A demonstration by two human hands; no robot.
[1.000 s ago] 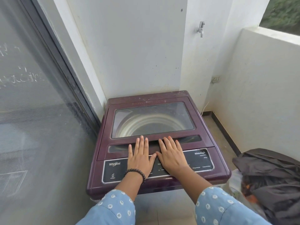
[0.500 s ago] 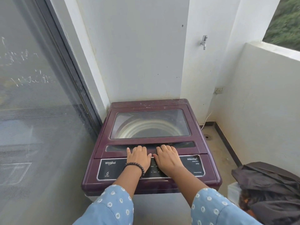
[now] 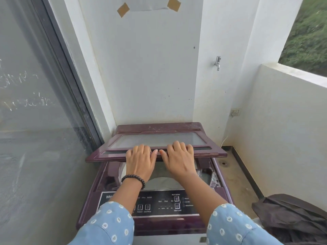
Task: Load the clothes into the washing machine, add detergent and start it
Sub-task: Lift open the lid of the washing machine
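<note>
The washing machine's control panel [image 3: 159, 204] reads "Wash Options", "Water Level", "Wash", "Rinse", "Dry", buttons "2" and "3", and "Whi" at its left edge

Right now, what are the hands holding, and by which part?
Both the left hand and the right hand grip the maroon glass-paned washing machine lid by its raised front edge.
</note>
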